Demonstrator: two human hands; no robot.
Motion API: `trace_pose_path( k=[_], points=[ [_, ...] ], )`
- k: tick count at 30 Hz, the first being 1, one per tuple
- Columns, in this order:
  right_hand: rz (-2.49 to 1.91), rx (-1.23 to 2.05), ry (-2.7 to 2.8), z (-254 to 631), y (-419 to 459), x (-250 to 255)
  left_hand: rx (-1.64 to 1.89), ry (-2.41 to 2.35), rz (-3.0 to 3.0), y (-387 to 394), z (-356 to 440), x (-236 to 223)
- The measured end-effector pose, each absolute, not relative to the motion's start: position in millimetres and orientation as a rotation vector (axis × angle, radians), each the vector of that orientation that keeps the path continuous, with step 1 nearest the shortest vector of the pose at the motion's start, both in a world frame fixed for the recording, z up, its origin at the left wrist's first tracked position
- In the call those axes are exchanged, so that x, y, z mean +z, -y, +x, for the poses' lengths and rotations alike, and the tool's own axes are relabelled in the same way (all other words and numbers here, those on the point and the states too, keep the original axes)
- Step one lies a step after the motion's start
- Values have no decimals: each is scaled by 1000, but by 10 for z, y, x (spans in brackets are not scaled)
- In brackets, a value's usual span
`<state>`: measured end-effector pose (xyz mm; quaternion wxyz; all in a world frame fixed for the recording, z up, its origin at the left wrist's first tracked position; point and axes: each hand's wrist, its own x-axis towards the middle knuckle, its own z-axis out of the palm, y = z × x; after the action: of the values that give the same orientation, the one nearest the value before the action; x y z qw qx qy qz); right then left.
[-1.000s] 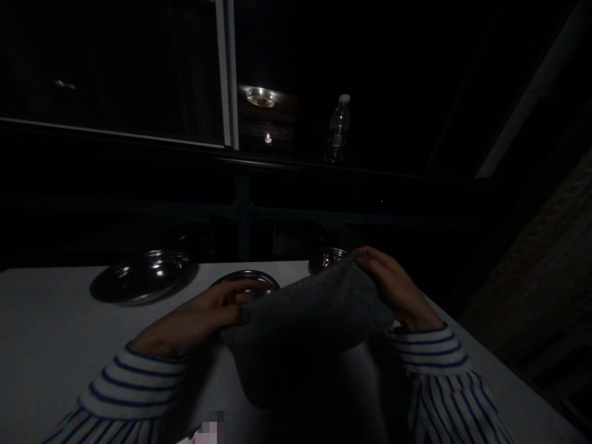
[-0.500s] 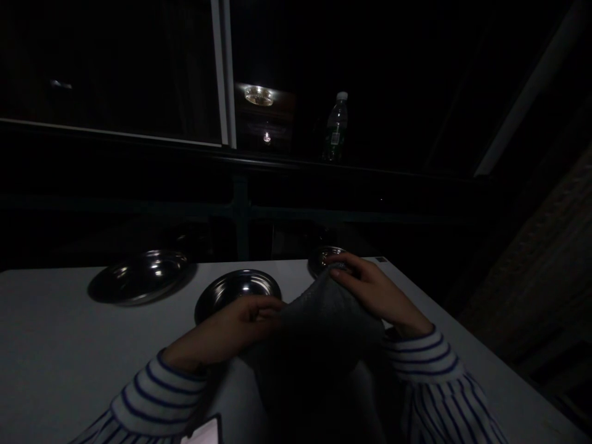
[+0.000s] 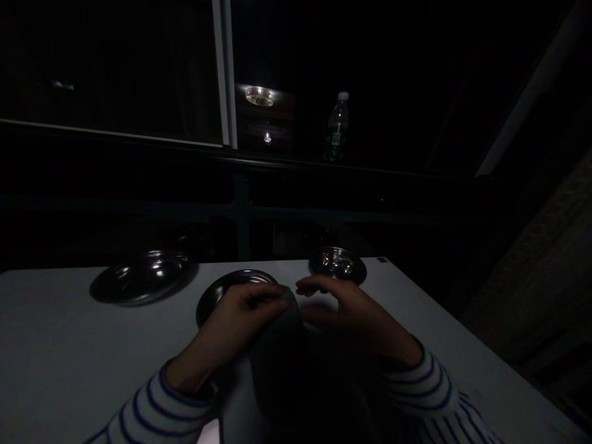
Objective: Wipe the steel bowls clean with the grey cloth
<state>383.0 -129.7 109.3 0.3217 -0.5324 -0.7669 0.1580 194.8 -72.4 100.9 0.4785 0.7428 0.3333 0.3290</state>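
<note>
A dark grey cloth [image 3: 276, 336] hangs upright in front of me, its lower part lost in shadow. My left hand [image 3: 243, 317] pinches its top edge between thumb and fingers. Close by on the right, my right hand [image 3: 354, 314] is held with thumb and fingers apart, and nothing shows between them. Behind my left hand is a shiny metal bowl [image 3: 216, 296], partly covered by that hand. Another metal bowl [image 3: 340, 264] stands beyond my right hand.
A wide metal dish [image 3: 141, 279] lies at the back left of the white table [image 3: 69, 351]. At the near edge, a phone [image 3: 211, 433] with a lit screen is partly in view. A plastic bottle [image 3: 336, 132] stands on the dark window sill. The room is very dim.
My right hand has let go of the cloth's top corner and moved left and down. My left hand has risen slightly to the cloth's top edge. The cloth now looks narrower.
</note>
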Motion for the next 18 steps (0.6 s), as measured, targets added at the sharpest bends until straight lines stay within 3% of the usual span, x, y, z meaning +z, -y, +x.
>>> trace_pose_path(
  k=[7, 14, 18],
  points=[
    [-1368, 396, 2097, 3728, 1285, 1064, 968, -849, 1981, 728, 1916, 1005],
    [-1295, 254, 2061, 3794, 1231, 1068, 530, -732, 1667, 680, 1874, 948],
    [-1346, 46, 1944, 3809, 1211, 1021, 603, -777, 1593, 637, 1902, 890]
  ],
)
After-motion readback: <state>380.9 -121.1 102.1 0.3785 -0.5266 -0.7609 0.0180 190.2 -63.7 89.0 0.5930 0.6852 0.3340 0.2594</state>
